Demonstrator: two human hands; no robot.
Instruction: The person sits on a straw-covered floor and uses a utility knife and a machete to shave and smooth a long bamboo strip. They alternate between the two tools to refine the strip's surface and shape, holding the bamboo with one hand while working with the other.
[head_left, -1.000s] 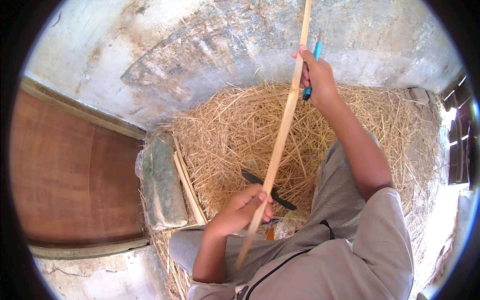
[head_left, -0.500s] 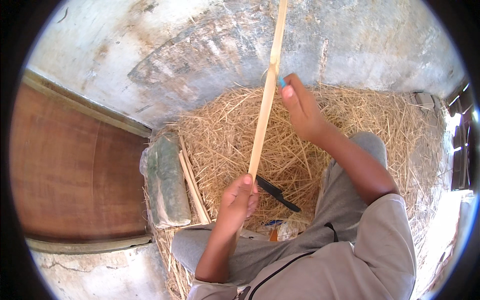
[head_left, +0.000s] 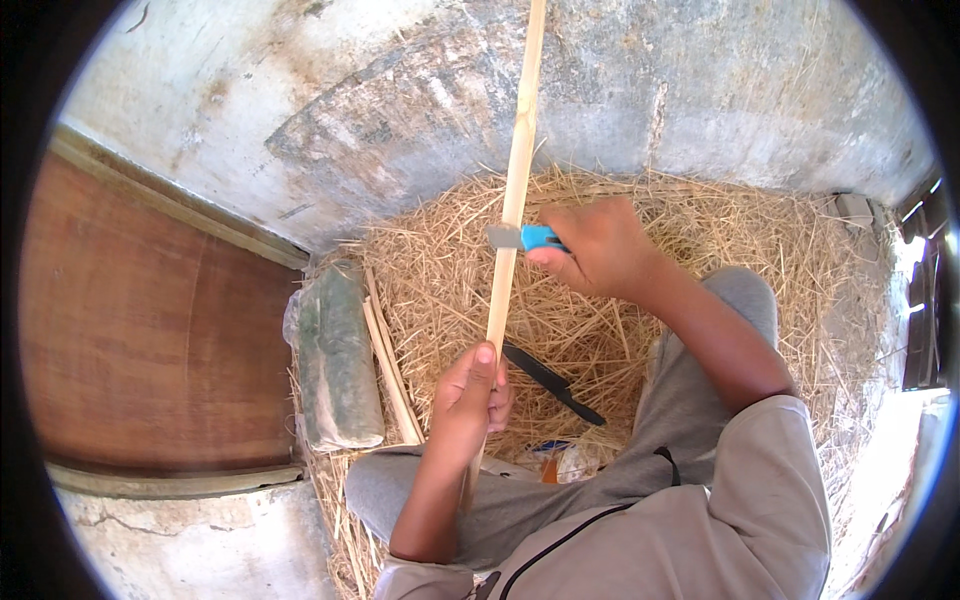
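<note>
A long pale stick stands nearly upright over the straw, its top leaving the picture. The left hand is wrapped around its lower part. The right hand is closed on a blue-handled knife, blade touching the stick. A dark blade lies on the straw; a wrapped green block sits beside thin sticks.

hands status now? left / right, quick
Left hand: closed around the long wooden strip, thumb up along it.
Right hand: closed on a blue-handled knife, blade against the strip.
</note>
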